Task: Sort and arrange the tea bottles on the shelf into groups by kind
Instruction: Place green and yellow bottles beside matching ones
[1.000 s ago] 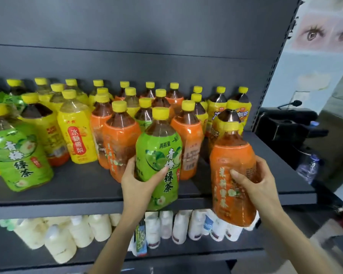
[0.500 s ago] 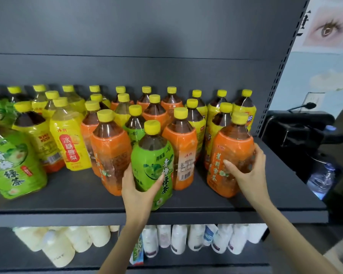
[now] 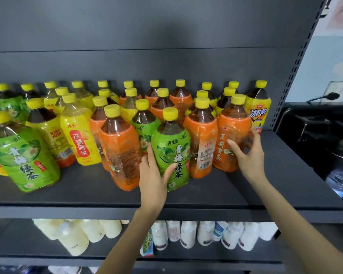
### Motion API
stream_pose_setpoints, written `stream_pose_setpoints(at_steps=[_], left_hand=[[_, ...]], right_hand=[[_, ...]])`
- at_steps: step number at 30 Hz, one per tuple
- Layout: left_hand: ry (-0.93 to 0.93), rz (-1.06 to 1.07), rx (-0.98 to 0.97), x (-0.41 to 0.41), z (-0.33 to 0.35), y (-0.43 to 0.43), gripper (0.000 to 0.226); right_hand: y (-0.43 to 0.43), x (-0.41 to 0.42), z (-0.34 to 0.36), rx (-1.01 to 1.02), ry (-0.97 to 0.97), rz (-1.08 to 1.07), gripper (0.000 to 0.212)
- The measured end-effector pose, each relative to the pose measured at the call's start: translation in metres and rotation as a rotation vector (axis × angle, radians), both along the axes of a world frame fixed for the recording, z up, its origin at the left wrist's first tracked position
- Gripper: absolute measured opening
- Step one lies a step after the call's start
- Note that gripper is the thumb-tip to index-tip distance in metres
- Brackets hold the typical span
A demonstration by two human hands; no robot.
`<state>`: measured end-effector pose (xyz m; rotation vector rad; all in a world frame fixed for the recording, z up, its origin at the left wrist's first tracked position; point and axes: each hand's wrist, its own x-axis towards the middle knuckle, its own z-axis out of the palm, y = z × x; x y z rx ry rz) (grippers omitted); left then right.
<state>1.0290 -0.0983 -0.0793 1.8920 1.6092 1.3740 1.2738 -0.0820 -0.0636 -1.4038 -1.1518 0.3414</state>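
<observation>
Two hands work near the front edge of the shelf (image 3: 83, 196) — the left hand (image 3: 153, 179) grips the green bottle (image 3: 171, 149), likely to pull it from the orange ones (image 3: 119, 147), and the right hand (image 3: 249, 157) clasps an orange bottle (image 3: 231, 131) beside its kind.

Left grip (image 3: 153, 175), right grip (image 3: 249, 157): bare forearms (image 3: 127, 234), slender fingers (image 3: 150, 153).

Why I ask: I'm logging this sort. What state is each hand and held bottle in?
left hand: grips the green bottle
green bottle: upright, capped, on the shelf
right hand: holds the orange bottle
orange bottle: upright, capped, on the shelf
shelf: kinds mixed, not yet grouped
</observation>
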Motion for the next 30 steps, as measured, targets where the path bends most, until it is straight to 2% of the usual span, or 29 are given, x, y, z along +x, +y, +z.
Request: stream_pose_setpoints(at_steps=[3, 7, 11, 14, 17, 23, 30], left_hand=[[-0.011, -0.027, -0.022, 0.001, -0.001, -0.006, 0.091], [-0.004, -0.115, -0.062, 0.002, -0.007, -0.020, 0.079], [0.076, -0.208, -0.105, -0.016, -0.025, -0.039, 0.065], [0.128, -0.227, -0.136, -0.040, -0.034, -0.058, 0.055], [0.205, -0.140, -0.102, -0.066, -0.034, -0.078, 0.050], [0.409, 0.076, 0.009, -0.144, -0.019, -0.099, 0.059], [0.568, 0.227, -0.035, -0.269, -0.015, -0.129, 0.056]], right_hand=[[-0.002, 0.000, -0.003, 0.003, -0.011, 0.039, 0.086], [-0.010, 0.003, -0.017, -0.046, -0.072, 0.103, 0.084], [-0.035, 0.005, -0.038, -0.200, -0.173, 0.111, 0.072], [-0.061, -0.004, -0.048, -0.299, -0.347, 0.067, 0.059], [-0.087, -0.022, -0.053, -0.345, -0.539, 0.014, 0.053], [-0.130, -0.065, -0.056, -0.166, -0.829, -0.067, 0.045], [-0.155, -0.154, -0.050, -0.124, -0.912, -0.070, 0.048]])
